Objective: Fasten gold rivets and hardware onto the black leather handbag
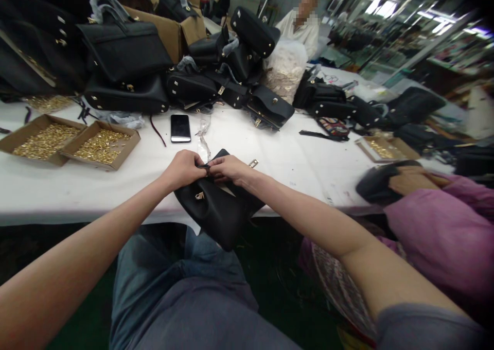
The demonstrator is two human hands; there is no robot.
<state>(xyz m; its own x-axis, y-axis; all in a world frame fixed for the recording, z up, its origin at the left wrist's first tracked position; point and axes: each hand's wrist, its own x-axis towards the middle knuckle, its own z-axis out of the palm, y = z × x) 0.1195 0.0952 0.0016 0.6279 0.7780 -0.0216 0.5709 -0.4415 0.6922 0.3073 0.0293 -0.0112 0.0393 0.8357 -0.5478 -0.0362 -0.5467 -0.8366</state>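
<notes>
One black bag (219, 211) is being held in the head view across the near edge of the white table (285, 170), its upper part being pinched by the left hand (184, 169) and the right hand (231, 170), while a phone (180, 127) and two cardboard trays (128, 148) are being supported farther back on that table.

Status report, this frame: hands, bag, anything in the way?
Left hand and right hand gripping black bag. Bag overhangs white table. Phone beyond, touching neither hand.
</notes>
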